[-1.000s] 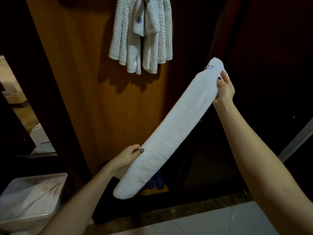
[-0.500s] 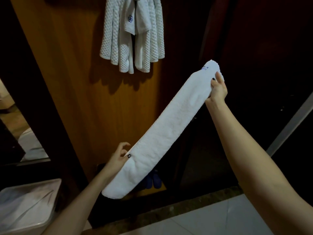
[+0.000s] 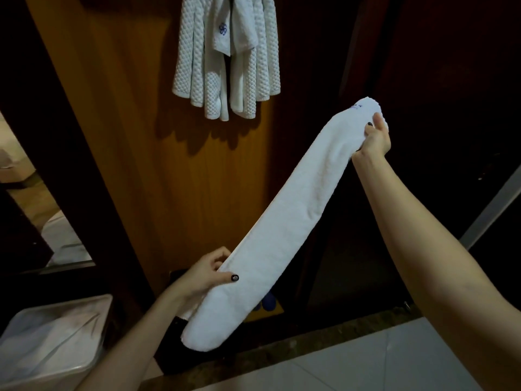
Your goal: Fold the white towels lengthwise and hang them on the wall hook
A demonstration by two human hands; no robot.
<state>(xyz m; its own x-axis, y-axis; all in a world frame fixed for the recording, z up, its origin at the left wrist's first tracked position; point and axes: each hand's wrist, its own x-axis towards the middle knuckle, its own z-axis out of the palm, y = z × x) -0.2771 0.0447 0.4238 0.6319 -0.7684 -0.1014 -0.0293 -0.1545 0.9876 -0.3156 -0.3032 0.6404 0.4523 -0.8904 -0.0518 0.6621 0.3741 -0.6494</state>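
A long white towel [image 3: 284, 221], folded into a narrow strip, stretches diagonally in front of me. My right hand [image 3: 376, 139] grips its upper end, where a small blue mark shows. My left hand [image 3: 210, 273] pinches the strip near its lower end, thumb on the front face. Several white waffle-weave towels [image 3: 225, 66] hang bunched on the wooden panel [image 3: 127, 136] above. The hook itself is hidden behind them at the top edge.
A translucent bin with a plastic liner [image 3: 53, 342] stands at the lower left. Pale floor tiles [image 3: 366, 359] lie beyond a dark stone sill. Something blue [image 3: 269, 301] sits low behind the towel. Dark doors fill the right side.
My left hand has closed again on the strip's lower part after loosening its fingers. The towel stays stretched at the same slant, and the view has shifted slightly.
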